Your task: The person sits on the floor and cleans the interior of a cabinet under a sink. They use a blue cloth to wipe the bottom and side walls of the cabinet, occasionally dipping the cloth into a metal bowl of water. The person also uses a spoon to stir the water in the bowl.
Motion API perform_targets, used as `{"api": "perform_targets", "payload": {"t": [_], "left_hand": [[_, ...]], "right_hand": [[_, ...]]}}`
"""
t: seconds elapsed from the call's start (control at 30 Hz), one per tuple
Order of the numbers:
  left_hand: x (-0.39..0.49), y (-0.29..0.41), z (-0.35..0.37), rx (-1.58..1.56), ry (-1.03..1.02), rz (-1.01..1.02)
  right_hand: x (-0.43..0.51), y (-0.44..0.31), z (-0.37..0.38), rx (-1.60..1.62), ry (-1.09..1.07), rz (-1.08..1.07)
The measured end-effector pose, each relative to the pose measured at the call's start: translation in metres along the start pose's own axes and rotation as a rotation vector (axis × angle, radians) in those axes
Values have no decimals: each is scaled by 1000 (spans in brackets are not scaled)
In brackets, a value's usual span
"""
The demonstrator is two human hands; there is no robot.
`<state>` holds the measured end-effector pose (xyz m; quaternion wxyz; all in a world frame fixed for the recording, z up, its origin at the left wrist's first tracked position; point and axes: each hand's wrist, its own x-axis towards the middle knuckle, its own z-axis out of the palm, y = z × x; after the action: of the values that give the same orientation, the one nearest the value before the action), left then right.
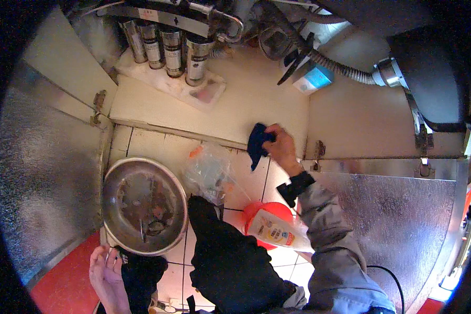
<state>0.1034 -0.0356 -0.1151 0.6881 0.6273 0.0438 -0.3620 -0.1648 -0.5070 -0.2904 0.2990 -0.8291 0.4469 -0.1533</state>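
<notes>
My right hand (281,147) grips a dark blue cloth (257,143) at the front edge of the cabinet floor (243,102). Part of the cloth hangs over that edge. At the lower left, my left hand (106,271) is held palm up with loosely bent fingers and nothing visible in it. It is just below a round metal basin (110,196), which has murky water and a few indistinct things in it. A clear plastic bag (210,168) lies on the tiled floor between the basin and my right hand.
Several filter cylinders (172,51) stand on a pale tray (208,96) at the back left. A corrugated hose (337,64) runs above a blue-and-white box (314,78). Open doors (47,165) flank the cabinet. A plastic bottle (271,227) rests on a red basin (249,212).
</notes>
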Motion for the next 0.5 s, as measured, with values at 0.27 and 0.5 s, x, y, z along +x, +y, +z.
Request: {"api": "perform_targets", "payload": {"t": [0.27, 0.5], "left_hand": [[5, 1, 9, 10, 55, -57], [12, 3, 20, 85, 159, -118]], "right_hand": [[79, 51, -7, -605, 360, 253], [89, -4, 74, -157, 214, -138]]}}
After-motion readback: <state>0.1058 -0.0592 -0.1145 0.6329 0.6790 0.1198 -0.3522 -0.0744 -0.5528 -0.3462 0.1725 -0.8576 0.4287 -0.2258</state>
